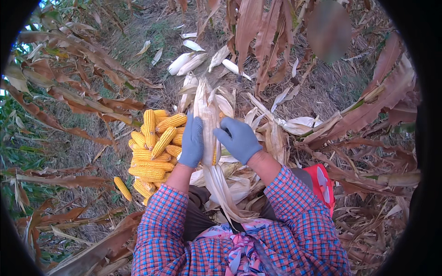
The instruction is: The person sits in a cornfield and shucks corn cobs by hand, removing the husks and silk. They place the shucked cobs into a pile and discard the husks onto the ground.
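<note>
Between my gloved hands stands a long ear of corn (206, 110), mostly wrapped in pale dry husk, with a strip of yellow kernels bared on its right side. My left hand (192, 143) is closed along the ear's left side. Thumb and fingers of my right hand (238, 139) pinch at the husk on the other side; the exact grip is partly hidden. Loosened husk leaves (222, 191) trail from the ear toward my lap. Just left of my left hand lies a heap of husked yellow cobs (156, 147).
One husked cob (122, 188) lies apart at the left. Several unhusked ears (188, 63) lie ahead on the dry ground. Discarded husks (276, 142) pile up at the right, near a red object (321, 186) beside my leg. Dry corn stalks (368, 115) lean in from both sides.
</note>
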`<state>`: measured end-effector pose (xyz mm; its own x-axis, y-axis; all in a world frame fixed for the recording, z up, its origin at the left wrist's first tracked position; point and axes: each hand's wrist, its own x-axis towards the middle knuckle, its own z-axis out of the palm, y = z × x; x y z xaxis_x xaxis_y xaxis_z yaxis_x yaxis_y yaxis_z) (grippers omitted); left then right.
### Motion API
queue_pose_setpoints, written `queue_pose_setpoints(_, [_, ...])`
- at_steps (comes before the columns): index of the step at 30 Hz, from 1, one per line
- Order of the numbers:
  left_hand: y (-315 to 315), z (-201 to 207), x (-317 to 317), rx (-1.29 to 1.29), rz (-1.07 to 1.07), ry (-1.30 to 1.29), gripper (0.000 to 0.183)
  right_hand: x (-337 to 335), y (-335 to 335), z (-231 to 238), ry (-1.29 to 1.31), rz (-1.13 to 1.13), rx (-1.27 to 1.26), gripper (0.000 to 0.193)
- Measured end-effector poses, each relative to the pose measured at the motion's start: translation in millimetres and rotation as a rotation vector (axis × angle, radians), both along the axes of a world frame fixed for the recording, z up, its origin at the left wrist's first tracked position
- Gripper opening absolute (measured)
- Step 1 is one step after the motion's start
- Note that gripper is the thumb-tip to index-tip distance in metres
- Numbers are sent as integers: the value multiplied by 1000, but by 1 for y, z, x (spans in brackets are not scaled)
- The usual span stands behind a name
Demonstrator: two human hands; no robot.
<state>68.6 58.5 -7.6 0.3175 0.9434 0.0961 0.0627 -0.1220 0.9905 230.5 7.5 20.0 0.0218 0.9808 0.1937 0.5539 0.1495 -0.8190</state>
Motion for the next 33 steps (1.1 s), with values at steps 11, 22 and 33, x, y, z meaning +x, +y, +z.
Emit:
queue_pose_setpoints(11, [4, -7, 12, -191, 33, -248, 44, 8, 0, -9, 243, -73, 12, 23])
queue_pose_setpoints(22, [0, -40, 14, 253, -30, 75, 39, 23, 9, -21, 145, -253, 114, 24])
queue_pose_setpoints(33, [-5, -59, 10, -162, -157, -90, 40, 24, 13, -16, 267, -255, 123, 29])
